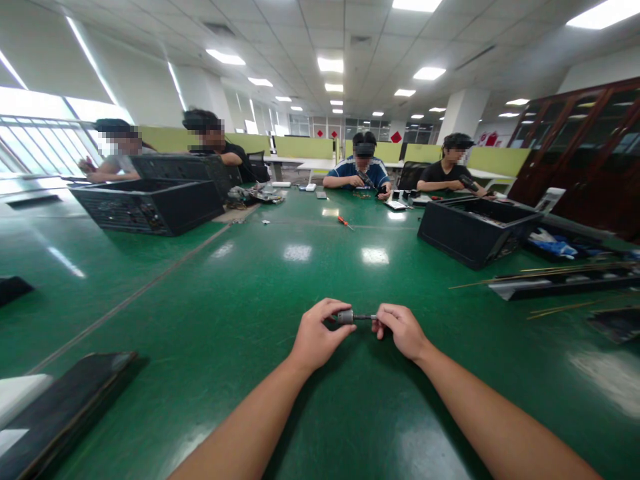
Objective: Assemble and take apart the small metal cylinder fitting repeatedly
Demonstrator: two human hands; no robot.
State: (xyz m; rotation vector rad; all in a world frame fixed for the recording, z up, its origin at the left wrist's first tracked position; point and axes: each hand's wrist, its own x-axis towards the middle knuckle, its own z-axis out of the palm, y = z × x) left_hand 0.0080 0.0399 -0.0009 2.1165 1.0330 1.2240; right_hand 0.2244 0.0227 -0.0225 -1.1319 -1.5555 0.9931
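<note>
My left hand (pixel 316 337) is closed around the handle end of a small screwdriver (pixel 350 317), whose grey collar and thin dark shaft show between my hands. My right hand (pixel 403 330) pinches the other end of the shaft. Both hands hover just above the green table (pixel 240 313), close together at its near middle. The handle itself is mostly hidden inside my left fist.
A black computer case (pixel 150 203) lies at the far left, another (pixel 475 230) at the right with a black panel (pixel 565 283) beside it. A dark flat panel (pixel 60 410) sits near left. An orange screwdriver (pixel 344 222) lies mid-table. Several people sit at the far side.
</note>
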